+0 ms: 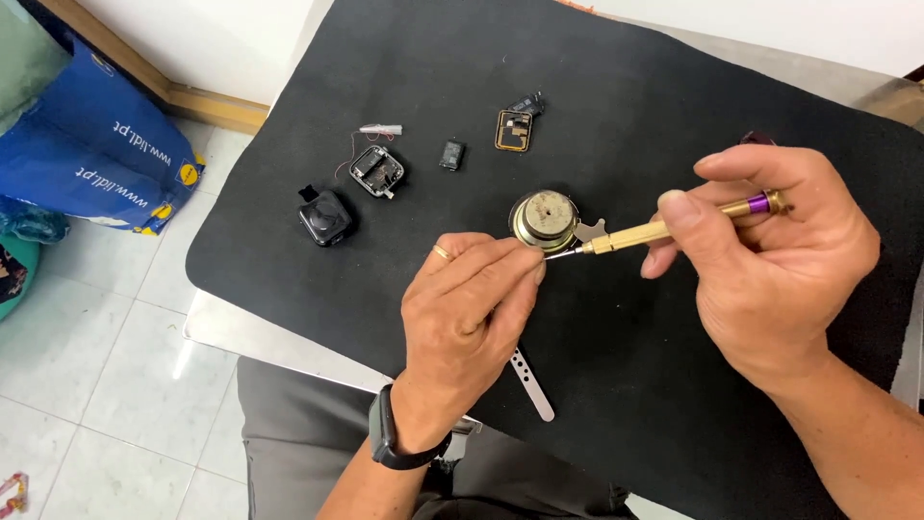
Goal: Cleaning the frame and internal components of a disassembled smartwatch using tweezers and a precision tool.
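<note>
My right hand (770, 260) holds a slim brass screwdriver (664, 229) with a purple band, its tip pointing left. My left hand (467, 318), with a gold ring and a black wristband, has its fingertips pinched together right at the screwdriver's tip; whatever they hold is too small to see. Just behind the tip lies a round metal magnet-like disc (545, 220) with a small silver piece against its right side. All of this is over a black mat (626, 385).
On the mat further back lie a black smartwatch case (325, 216), an open watch body with thin red wires (376, 170), a small black module (451, 154) and a gold-rimmed square part (514, 130). A thin metal strip (532, 385) lies near me. A blue bag (91, 144) sits on the tiled floor at left.
</note>
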